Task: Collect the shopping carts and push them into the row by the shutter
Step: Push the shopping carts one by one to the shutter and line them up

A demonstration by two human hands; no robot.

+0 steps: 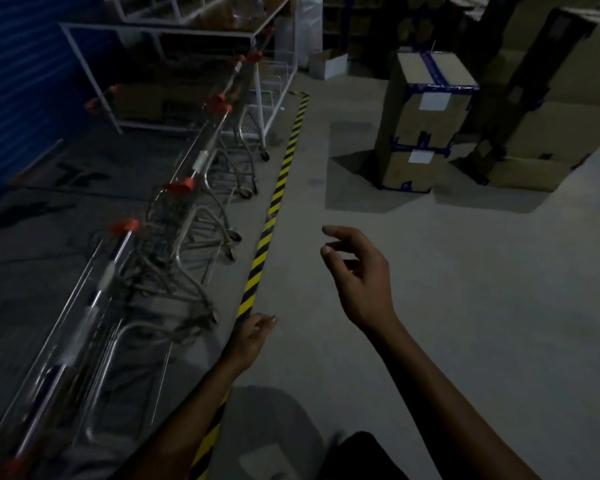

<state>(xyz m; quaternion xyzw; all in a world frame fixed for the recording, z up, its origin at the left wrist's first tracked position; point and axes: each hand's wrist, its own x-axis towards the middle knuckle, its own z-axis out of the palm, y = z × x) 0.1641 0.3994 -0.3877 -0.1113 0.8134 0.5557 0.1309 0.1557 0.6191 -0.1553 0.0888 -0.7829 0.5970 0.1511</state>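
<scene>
The nested row of shopping carts (174, 216) runs lengthwise from near left to far, beside the blue shutter (18, 81); handles face right. Both the left hand (253, 337) and right hand (357, 282) hang loosely open, holding nothing.

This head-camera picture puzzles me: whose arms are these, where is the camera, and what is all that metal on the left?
No machine here: a person wears the camera on their head, looking forward and down. The left hand and right hand are bare and hold nothing. The metal is a row of nested shopping carts with orange handle caps, lined up beside a blue shutter. Yellow-black floor tape runs along the row. Taped cardboard boxes stand on the concrete floor to the right.
</scene>
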